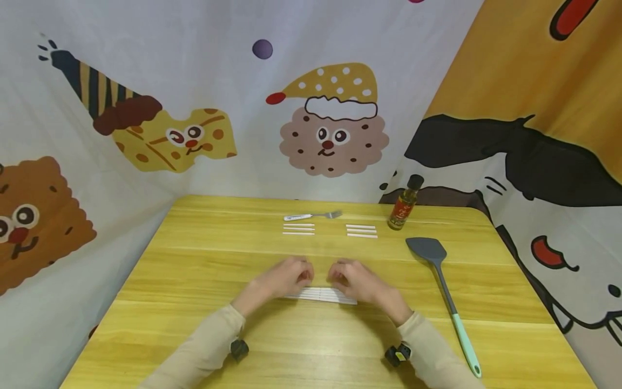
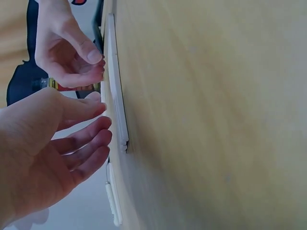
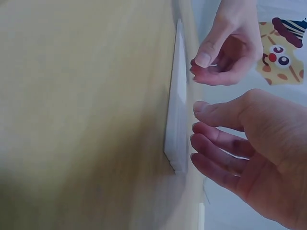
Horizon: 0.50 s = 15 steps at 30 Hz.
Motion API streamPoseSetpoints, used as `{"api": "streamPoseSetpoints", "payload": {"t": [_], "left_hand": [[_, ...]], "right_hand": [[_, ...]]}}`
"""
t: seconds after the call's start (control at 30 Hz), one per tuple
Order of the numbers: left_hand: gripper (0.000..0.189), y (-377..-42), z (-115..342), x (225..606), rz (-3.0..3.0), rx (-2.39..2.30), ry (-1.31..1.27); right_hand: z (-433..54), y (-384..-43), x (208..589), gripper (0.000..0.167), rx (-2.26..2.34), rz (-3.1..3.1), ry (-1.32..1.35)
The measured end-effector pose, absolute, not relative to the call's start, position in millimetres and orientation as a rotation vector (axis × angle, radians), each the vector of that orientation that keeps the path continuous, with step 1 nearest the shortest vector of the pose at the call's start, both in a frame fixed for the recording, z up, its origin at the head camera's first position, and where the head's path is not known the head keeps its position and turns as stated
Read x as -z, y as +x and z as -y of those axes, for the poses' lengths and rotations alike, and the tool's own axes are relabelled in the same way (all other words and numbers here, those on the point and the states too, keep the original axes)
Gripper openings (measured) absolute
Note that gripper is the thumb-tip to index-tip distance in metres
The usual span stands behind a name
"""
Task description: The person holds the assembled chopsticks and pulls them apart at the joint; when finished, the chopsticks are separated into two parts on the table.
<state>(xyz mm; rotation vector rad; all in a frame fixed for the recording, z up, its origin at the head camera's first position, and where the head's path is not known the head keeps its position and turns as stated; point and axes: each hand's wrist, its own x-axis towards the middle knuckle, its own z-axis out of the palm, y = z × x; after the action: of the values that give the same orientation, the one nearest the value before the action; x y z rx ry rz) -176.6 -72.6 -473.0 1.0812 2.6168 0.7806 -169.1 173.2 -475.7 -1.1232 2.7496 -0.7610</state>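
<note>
**Trainee:** What have you got on the head view?

**Operator:** I see both hands over a flat bundle of white sticks (image 1: 320,294) lying side by side on the wooden table (image 1: 194,270), at its near middle. The left hand (image 1: 284,278) hovers at the bundle's left end, the right hand (image 1: 355,281) at its right end.

**Trainee:** Are they gripping it?

**Operator:** Not that I can tell. On the left wrist view the left hand's fingers (image 2: 91,143) lie loosely curved and slightly parted, just beside the bundle's end (image 2: 120,124), holding nothing. The right wrist view shows the same for the right hand's fingers (image 3: 216,148): relaxed, close to the sticks (image 3: 176,120), with a sliver of gap. Whether any fingertip touches, I cannot say.

**Trainee:** How would you do this well?

**Operator:** I judge that the sticks are thin and will scatter easily. I'd bring both hands in evenly from the two ends, fingertips low against the tabletop, and press inward gently so the row stays flush. One-sided pressure would likely fan them out.

**Trainee:** Anything nearby to mind?

**Operator:** Beyond the bundle lie two small groups of three sticks, one left (image 1: 298,228) and one right (image 1: 362,230), with a fork (image 1: 313,216) behind the left group. Further right of the bundle are a small bottle (image 1: 405,204) and a spatula (image 1: 444,294), well apart.
</note>
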Motion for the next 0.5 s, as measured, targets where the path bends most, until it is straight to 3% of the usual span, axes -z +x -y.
{"api": "streamPoseSetpoints", "payload": {"t": [0.5], "left_hand": [[0.008, -176.6, 67.9, 481.9, -2.647, -0.736, 1.137]], "right_hand": [[-172.3, -164.8, 483.5, 0.011, 0.804, -2.718, -1.081]]}}
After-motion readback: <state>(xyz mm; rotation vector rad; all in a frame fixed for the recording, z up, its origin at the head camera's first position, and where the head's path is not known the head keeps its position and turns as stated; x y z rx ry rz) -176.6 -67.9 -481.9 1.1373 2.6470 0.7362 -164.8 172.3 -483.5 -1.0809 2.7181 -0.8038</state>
